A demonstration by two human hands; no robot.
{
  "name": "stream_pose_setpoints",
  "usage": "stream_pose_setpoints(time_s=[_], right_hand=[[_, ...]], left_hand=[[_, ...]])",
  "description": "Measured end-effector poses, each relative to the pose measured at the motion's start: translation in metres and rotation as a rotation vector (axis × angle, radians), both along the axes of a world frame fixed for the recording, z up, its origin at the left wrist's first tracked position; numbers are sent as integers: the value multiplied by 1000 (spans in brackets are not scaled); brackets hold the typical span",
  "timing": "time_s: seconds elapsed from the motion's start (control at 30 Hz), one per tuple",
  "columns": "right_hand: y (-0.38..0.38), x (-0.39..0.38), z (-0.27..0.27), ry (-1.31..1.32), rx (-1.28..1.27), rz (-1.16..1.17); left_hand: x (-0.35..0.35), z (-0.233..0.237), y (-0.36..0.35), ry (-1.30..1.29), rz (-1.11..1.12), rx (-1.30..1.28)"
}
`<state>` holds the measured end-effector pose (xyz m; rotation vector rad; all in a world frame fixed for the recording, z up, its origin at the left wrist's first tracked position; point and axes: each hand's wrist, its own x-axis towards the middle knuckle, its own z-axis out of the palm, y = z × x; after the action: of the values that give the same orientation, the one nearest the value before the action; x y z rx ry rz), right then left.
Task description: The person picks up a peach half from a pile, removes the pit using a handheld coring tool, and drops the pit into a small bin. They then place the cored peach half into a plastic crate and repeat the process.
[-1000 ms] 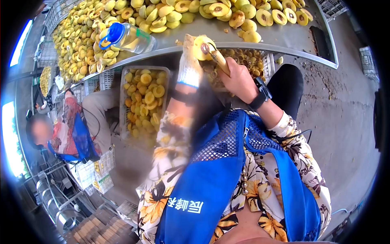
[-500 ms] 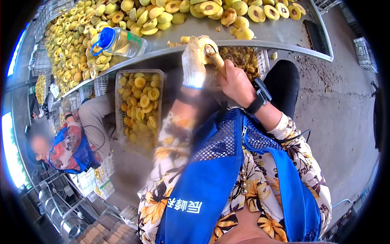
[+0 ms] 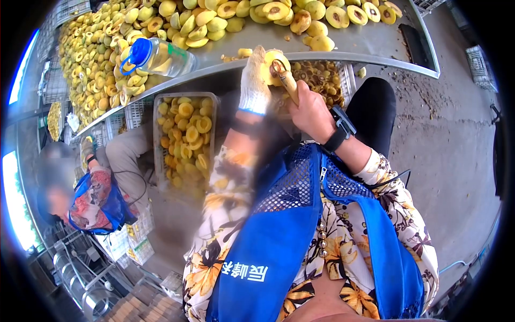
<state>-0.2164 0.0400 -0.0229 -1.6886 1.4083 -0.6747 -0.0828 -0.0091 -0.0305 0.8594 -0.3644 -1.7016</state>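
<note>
My left hand point(image 3: 253, 80), in a white knit glove, is closed around a yellow halved fruit point(image 3: 270, 75) that looks like a peach, its cut face turned to the right. A brown pit shows in the middle of that face. My right hand point(image 3: 314, 111), bare, grips the wooden handle of a pitting tool point(image 3: 289, 87). The tool's curved metal loop rests at the pit, inside the flesh. Both hands are just in front of the metal table's edge, above a crate of brownish pits and scraps point(image 3: 324, 80).
Halved fruits point(image 3: 102, 64) heap across the metal table point(image 3: 370, 45), beside a blue-capped water bottle point(image 3: 166, 56). A plastic crate point(image 3: 156, 134) of pitted halves stands below, left of my arm. A co-worker point(image 3: 99, 198) sits farther left. Debris litters the floor at right.
My hands hold nearly the same position, with the tool still at the pit and turned slightly. The co-worker at left has shifted, with an arm raised nearer the table.
</note>
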Motion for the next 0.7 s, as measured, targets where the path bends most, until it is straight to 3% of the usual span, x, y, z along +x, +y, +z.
stream_pose_setpoints(time_s=[0.2, 0.33, 0.43, 0.57, 0.7], right_hand=[[7, 2, 3, 11, -38, -58], [7, 0, 0, 12, -12, -79], [9, -4, 5, 22, 27, -65], [10, -12, 1, 44, 17, 57], [15, -12, 0, -4, 50, 53]], left_hand=[[-18, -2, 5, -109, 200, -156], [-16, -7, 5, -28, 132, -168], [-20, -1, 10, -258, 176, -219], [-1, -7, 8, -276, -50, -228], [4, 11, 8, -302, -207, -65]])
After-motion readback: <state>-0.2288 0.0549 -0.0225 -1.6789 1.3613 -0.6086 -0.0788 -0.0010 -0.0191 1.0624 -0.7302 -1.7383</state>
